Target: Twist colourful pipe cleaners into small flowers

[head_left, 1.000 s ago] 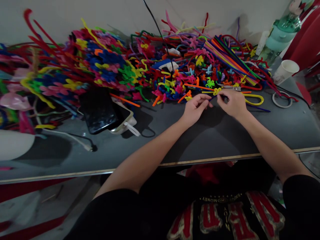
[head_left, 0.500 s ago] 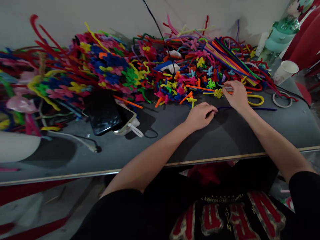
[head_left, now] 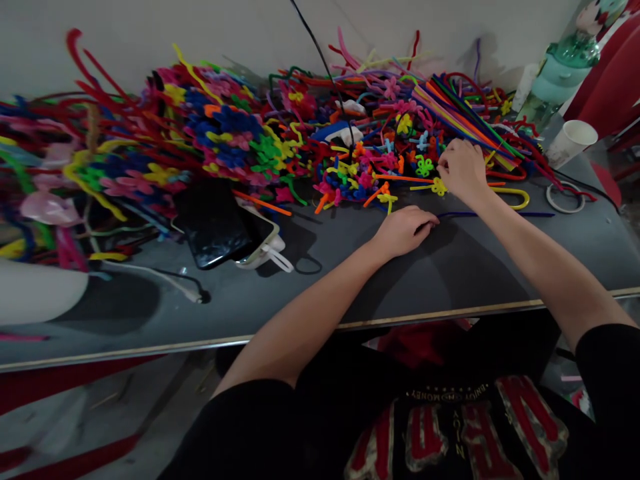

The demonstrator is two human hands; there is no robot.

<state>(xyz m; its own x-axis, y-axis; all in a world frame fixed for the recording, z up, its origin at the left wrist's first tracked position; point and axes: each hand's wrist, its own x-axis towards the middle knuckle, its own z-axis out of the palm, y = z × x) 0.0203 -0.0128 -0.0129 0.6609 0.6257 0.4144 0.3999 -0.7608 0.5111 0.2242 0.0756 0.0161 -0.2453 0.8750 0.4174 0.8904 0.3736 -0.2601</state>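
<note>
My left hand rests on the grey table, its fingers closed in a pinch on the left end of a dark blue pipe cleaner. That stem lies across the table to the right, passing below my right wrist. My right hand is over the front edge of the pipe cleaner pile, fingers curled downward; what they hold, if anything, is hidden. Just left of it are a green flower and a yellow flower. A bent yellow stem lies right of my right wrist.
Heaped pipe cleaners and flowers line the wall. A black phone lies at the left, near a white cable. At the right are a tape ring, a paper cup and a green bottle.
My right hand has moved slightly up and left, and the thin grey item seen at its fingertips no longer shows. My left hand stays at the blue stem's end. The view has shifted slightly.
</note>
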